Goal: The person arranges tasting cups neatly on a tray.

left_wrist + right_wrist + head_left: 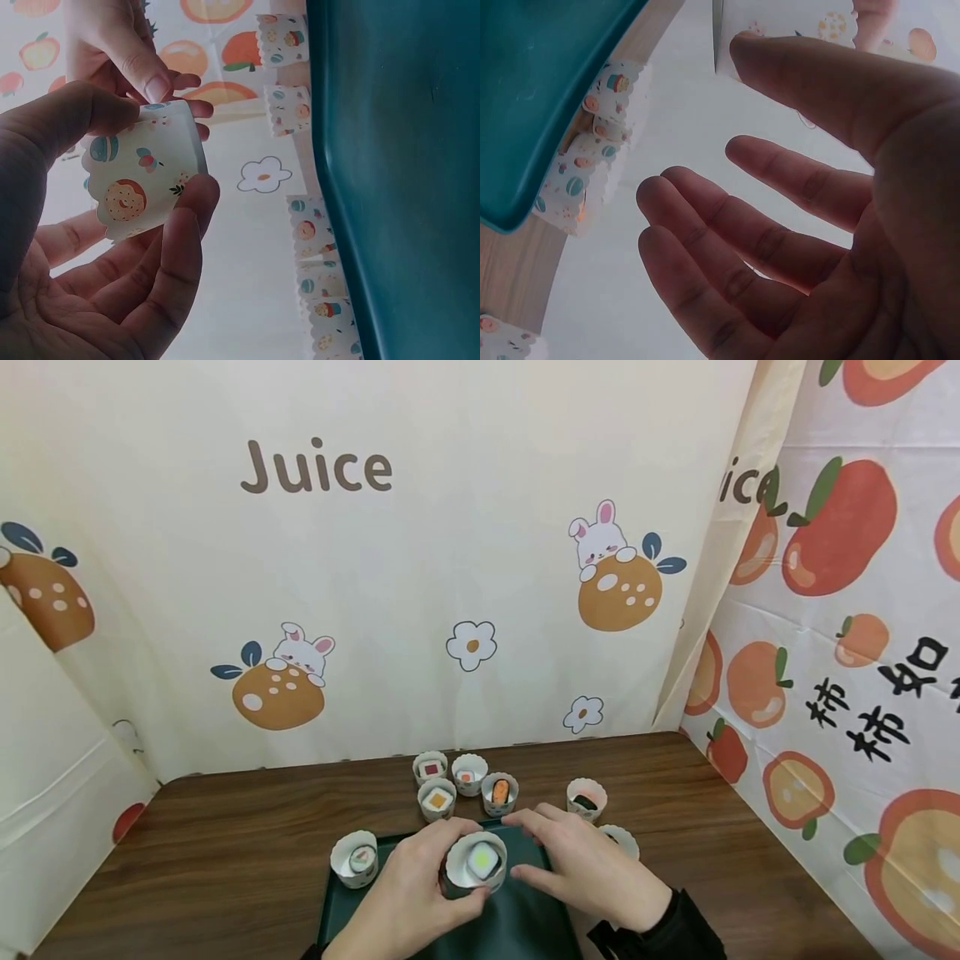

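Note:
My left hand [423, 881] grips a patterned paper baking cup [154, 169] between thumb and fingers, above the dark green tray [517, 922]. Inside that cup lies a white sushi-like piece [482, 860] with a yellow-green centre. To its right, my right hand [588, 868] is spread with nothing in its grasp, its thumb pointing toward the cup. In the right wrist view, the right fingers [772, 240] are apart and slightly bent.
Beyond the tray's far edge stand several paper cups [500, 810] with sushi-like pieces in them. One cup [354, 872] is at the tray's left edge. On the right are a cup [587, 814] and another [628, 841], partly hidden by my right hand. Printed curtains surround the wooden table [247, 852].

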`<state>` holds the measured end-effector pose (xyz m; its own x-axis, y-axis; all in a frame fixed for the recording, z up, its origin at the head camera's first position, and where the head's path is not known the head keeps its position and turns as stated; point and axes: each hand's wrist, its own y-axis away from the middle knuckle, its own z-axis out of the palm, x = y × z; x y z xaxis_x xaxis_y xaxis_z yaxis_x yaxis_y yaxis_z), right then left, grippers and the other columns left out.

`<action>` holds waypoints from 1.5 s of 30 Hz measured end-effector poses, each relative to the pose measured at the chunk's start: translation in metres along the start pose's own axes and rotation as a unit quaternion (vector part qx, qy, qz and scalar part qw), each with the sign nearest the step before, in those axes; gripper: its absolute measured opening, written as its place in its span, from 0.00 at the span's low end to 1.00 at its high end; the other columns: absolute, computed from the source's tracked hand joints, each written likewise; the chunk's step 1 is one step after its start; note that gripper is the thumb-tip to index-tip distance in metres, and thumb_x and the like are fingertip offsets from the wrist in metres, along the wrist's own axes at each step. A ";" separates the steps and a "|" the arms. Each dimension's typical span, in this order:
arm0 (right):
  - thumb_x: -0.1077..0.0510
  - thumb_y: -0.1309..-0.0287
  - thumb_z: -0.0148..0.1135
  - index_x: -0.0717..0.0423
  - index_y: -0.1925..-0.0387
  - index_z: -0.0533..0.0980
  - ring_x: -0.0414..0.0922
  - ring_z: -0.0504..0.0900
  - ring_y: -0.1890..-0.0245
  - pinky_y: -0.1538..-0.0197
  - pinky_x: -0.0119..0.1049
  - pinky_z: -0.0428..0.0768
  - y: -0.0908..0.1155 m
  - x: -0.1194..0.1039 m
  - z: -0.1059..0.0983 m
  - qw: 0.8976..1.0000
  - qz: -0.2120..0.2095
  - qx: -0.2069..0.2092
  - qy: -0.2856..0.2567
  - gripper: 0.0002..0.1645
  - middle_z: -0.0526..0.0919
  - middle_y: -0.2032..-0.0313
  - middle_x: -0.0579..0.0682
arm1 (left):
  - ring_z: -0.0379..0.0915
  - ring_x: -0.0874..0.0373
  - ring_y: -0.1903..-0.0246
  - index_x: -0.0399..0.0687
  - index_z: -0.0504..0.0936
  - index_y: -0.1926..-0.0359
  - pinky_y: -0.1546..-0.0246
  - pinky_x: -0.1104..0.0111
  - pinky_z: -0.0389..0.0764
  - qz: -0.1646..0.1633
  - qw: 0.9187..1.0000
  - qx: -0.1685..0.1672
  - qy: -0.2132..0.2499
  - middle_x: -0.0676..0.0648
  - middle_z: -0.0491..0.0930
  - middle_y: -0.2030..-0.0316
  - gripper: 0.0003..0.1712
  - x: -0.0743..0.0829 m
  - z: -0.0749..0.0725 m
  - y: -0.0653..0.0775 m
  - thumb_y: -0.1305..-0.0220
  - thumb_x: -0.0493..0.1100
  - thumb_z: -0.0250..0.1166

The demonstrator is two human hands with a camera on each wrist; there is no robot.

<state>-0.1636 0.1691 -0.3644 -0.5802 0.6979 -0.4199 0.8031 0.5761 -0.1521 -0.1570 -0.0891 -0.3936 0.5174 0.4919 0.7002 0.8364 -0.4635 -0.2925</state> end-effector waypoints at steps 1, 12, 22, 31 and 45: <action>0.45 0.30 0.71 0.50 0.30 0.76 0.39 0.83 0.53 0.53 0.33 0.83 0.000 0.000 0.000 1.000 0.000 -0.002 -0.004 0.32 0.83 0.49 0.45 | 0.80 0.68 0.55 0.55 0.81 0.40 0.54 0.70 0.86 0.002 1.000 0.001 -0.001 0.59 0.84 0.51 0.29 0.000 0.000 0.000 0.41 0.43 0.80; 0.47 0.32 0.73 0.50 0.33 0.77 0.42 0.83 0.54 0.53 0.33 0.84 0.000 0.000 -0.004 1.000 0.008 -0.002 -0.002 0.30 0.83 0.51 0.43 | 0.79 0.69 0.57 0.60 0.81 0.41 0.54 0.69 0.85 -0.014 1.000 -0.019 -0.008 0.59 0.84 0.52 0.27 0.002 0.000 -0.001 0.40 0.46 0.80; 0.49 0.35 0.76 0.49 0.34 0.79 0.35 0.81 0.57 0.56 0.32 0.83 -0.001 0.001 0.001 1.000 -0.027 0.011 0.000 0.30 0.82 0.55 0.41 | 0.78 0.68 0.57 0.59 0.80 0.41 0.57 0.71 0.84 0.007 1.000 0.009 0.003 0.59 0.82 0.52 0.28 0.002 0.002 -0.001 0.41 0.44 0.80; 0.51 0.37 0.79 0.49 0.38 0.81 0.32 0.78 0.60 0.59 0.28 0.80 -0.003 -0.001 0.005 0.999 -0.043 0.021 -0.011 0.28 0.79 0.59 0.38 | 0.71 0.71 0.66 0.57 0.82 0.40 0.68 0.75 0.78 0.010 1.000 0.002 0.010 0.55 0.79 0.53 0.27 0.003 0.001 0.002 0.38 0.49 0.80; 0.58 0.38 0.79 0.52 0.35 0.77 0.32 0.79 0.55 0.56 0.27 0.83 -0.005 -0.005 0.007 0.995 -0.075 0.008 -0.063 0.31 0.83 0.47 0.45 | 0.72 0.71 0.64 0.50 0.72 0.27 0.65 0.76 0.80 0.029 1.000 -0.002 0.001 0.52 0.81 0.46 0.42 0.003 0.005 0.003 0.39 0.44 0.81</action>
<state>-0.1634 0.1599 -0.3683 -0.6736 0.5449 -0.4993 0.7107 0.6631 -0.2350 -0.1521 -0.0856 -0.3957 0.5647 0.4631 0.6832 0.8042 -0.4947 -0.3294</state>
